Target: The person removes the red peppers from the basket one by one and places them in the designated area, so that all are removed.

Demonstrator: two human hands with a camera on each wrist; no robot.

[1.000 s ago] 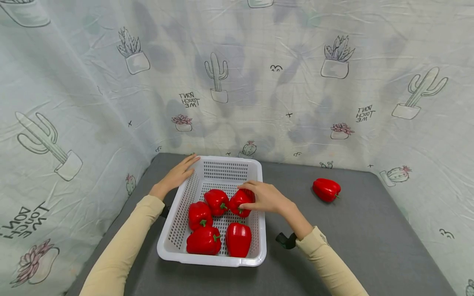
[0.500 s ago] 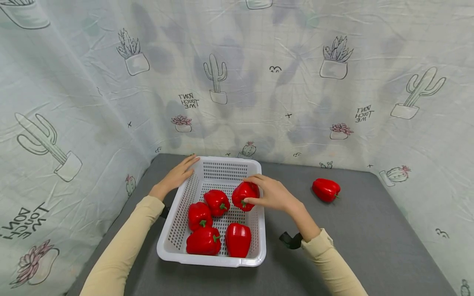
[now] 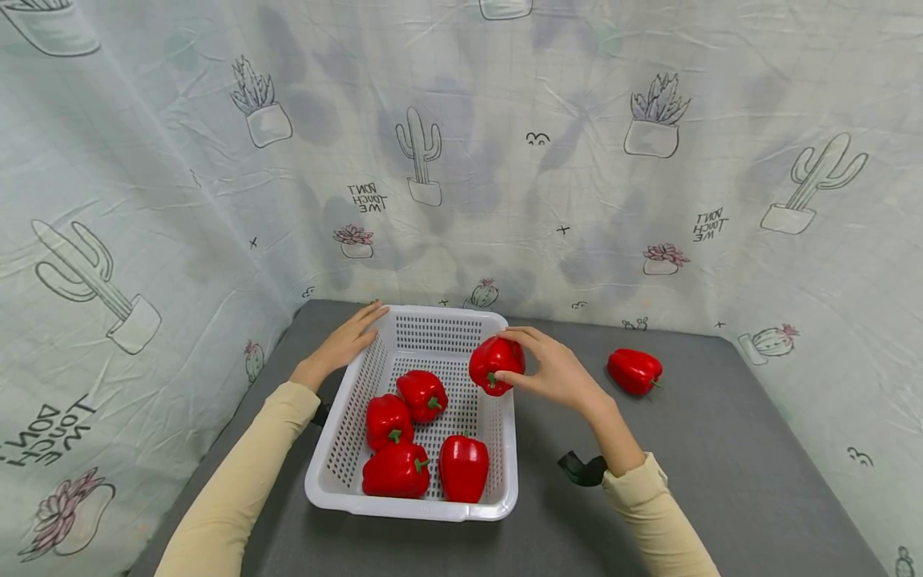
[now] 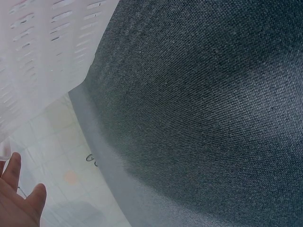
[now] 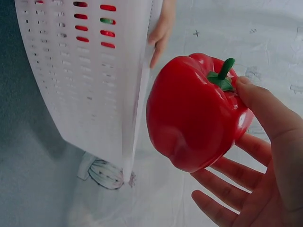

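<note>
A red bell pepper point(image 3: 492, 362) with a green stem is held by my right hand point(image 3: 551, 370), above the right rim of a white slotted basket point(image 3: 411, 505). In the right wrist view the thumb lies by the stem of the pepper point(image 5: 189, 113) and the fingers are behind it. My left hand point(image 3: 346, 340) rests on the basket's left rim with fingers extended. Several more red peppers lie in the basket: one bell pepper point(image 3: 421, 393) near the middle, one pepper point(image 3: 388, 418) at left, one pepper point(image 3: 397, 470) front left, one pepper point(image 3: 464, 469) front right.
On the grey table point(image 3: 692, 449), a single red bell pepper point(image 3: 634, 370) lies to the right of the basket. A pale curtain point(image 3: 548, 184) printed with cacti hangs behind and at the sides.
My right hand has lifted the red bell pepper from the basket's right side and moved it up and to the right, over the rim. The left hand has stayed in place.
</note>
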